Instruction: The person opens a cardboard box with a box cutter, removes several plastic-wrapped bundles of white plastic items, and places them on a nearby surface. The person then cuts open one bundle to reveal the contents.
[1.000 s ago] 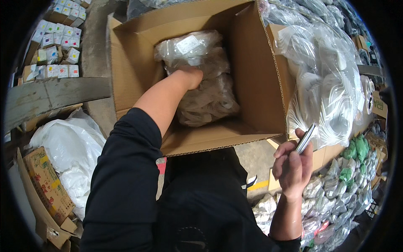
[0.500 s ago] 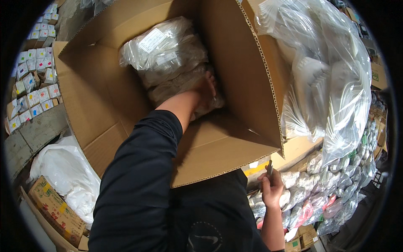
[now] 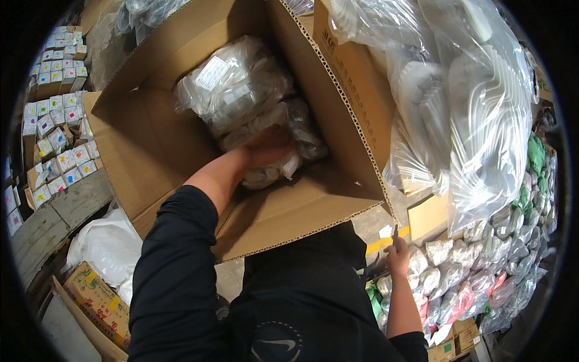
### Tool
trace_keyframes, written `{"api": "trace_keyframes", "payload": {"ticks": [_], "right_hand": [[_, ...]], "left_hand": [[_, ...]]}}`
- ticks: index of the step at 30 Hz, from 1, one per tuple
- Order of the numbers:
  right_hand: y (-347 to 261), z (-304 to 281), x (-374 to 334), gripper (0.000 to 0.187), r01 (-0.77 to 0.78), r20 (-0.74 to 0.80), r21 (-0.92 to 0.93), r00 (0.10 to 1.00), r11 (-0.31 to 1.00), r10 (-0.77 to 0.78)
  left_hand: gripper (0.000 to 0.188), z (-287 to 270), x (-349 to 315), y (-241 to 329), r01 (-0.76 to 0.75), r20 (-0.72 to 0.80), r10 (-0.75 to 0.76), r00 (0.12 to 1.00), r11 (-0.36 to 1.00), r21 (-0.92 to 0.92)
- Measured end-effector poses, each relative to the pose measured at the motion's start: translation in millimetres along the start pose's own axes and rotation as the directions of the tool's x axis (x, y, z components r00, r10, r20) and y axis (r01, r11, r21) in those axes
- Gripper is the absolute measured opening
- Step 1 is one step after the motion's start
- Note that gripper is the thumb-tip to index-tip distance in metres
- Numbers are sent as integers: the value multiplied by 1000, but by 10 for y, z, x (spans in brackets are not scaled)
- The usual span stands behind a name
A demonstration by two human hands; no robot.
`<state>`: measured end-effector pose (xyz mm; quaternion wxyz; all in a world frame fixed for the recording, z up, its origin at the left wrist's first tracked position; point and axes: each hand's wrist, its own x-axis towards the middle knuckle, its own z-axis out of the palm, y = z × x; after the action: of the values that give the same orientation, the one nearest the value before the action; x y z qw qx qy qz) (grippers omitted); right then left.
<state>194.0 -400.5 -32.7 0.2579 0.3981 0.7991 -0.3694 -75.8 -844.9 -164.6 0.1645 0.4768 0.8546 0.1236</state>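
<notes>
A large open cardboard box [image 3: 151,205] fills the middle of the view. Inside lies a clear plastic bag [image 3: 241,90] of packed items with a white label on top. A second clear bag [image 3: 304,130] sits nearer to me. My left hand [image 3: 271,146] reaches down into the box and rests against this nearer bag. Its fingers are in shadow and bent out of sight, so their grip does not show. Outside the box's near right corner, my right hand [image 3: 398,258] is closed around a slim dark tool [image 3: 395,234] pointing upward, its exact kind unclear.
Big clear bags of stacked white curved pieces [image 3: 482,127] lie to the right of the box. Many wrapped bundles [image 3: 458,283] cover the floor at lower right. Small white boxes [image 3: 57,120] stand in rows at left. A white plastic sack [image 3: 102,241] lies at lower left.
My left hand has drawn back toward me and left over the nearer bag. The box has shifted slightly left in view; my right hand, still holding the slim tool, appears a little farther right.
</notes>
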Motion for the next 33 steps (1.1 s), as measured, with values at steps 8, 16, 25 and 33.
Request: {"api": "trace_keyframes", "payload": {"ticks": [8, 16, 25, 33], "right_hand": [[-367, 201, 210, 36, 26, 97, 82, 995, 996, -34], [-407, 430, 443, 38, 27, 134, 132, 990, 991, -44], [-395, 402, 420, 33, 2, 127, 114, 992, 993, -17], [-487, 242, 454, 35, 35, 120, 47, 992, 998, -40]], "left_hand": [[14, -474, -610, 96, -154, 225, 135, 965, 986, 68], [23, -928, -1003, 233, -83, 665, -36, 746, 986, 146], [14, -965, -852, 226, 15, 658, -86, 748, 994, 113], [17, -909, -764, 116, 73, 656, -96, 749, 995, 61]]}}
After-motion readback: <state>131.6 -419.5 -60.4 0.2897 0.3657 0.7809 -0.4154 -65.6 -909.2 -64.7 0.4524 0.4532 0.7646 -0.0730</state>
